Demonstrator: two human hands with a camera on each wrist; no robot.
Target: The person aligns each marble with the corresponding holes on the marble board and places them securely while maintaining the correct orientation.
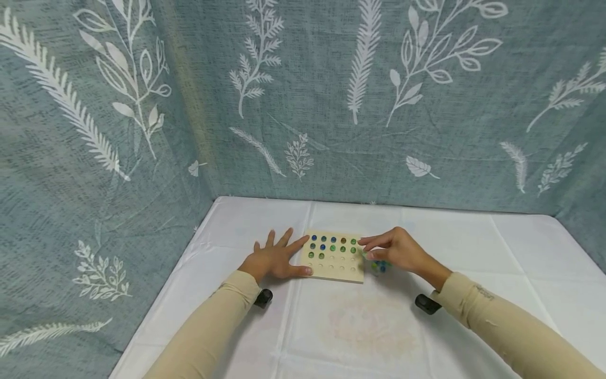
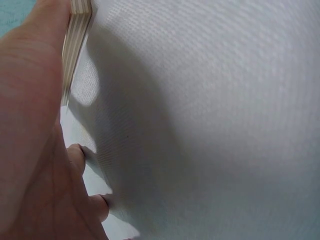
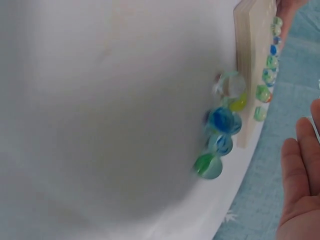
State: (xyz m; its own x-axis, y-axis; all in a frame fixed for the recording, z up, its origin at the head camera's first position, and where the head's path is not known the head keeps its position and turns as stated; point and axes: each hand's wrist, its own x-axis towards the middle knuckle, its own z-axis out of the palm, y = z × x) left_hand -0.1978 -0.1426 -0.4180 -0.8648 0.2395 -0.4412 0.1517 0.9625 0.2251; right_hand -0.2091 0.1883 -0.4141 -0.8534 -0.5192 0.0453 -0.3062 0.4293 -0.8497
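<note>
Marbles fill upper board (image 1: 334,256) rows; lower holes empty. Left hand (image 1: 274,259) flat, steadying board. Right hand (image 1: 396,249) grip: cannot tell; loose marbles (image 1: 380,266) beneath.

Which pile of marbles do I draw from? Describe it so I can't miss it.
On the white tablecloth find the wooden peg board. The loose marbles lie right of it, under the right hand. Unlike the seated ones, they rest on cloth, clustered.

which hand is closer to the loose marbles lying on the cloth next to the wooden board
Right. The right hand hovers just above the loose marbles beside the wooden board; the left hand rests flat against the board's opposite edge.
</note>
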